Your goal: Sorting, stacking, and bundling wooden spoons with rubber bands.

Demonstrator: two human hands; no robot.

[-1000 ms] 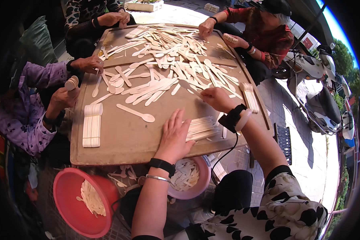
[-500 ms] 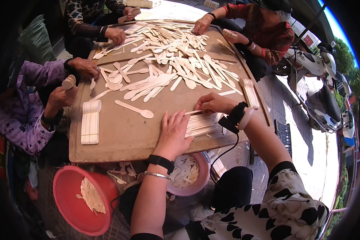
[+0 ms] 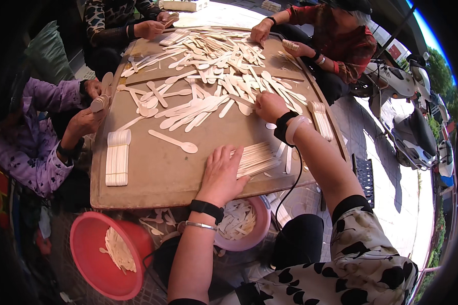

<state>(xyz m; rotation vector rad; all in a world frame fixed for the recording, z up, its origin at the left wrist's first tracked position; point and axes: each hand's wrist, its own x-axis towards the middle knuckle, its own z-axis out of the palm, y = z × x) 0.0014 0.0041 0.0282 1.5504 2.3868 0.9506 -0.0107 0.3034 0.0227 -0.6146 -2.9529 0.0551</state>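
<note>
The left hand (image 3: 221, 173) lies unclenched at lower centre, fingers along the left end of a stack (image 3: 257, 160) of wooden spoons, thumb at its near side. The right hand (image 3: 271, 105), right of centre, has its fingers bent at the near edge of the pile (image 3: 219, 63), by a shaded spoon (image 3: 240, 100); the fingertips are hidden, so I cannot tell whether they grasp it.

The pile spreads over the table (image 3: 158, 178) from upper centre to the middle of the frame. A lone spoon (image 3: 174, 141) lies left of centre, well apart from the stack. One bundle (image 3: 117, 158) rests near the table's left edge, another (image 3: 320, 121) near its right.

At the left, a co-worker's hand (image 3: 84, 122) holds several spoons upright. Below the table, a red bucket (image 3: 89, 264) at lower left and a pink basin (image 3: 263, 223) at lower centre both contain pale wooden pieces.
</note>
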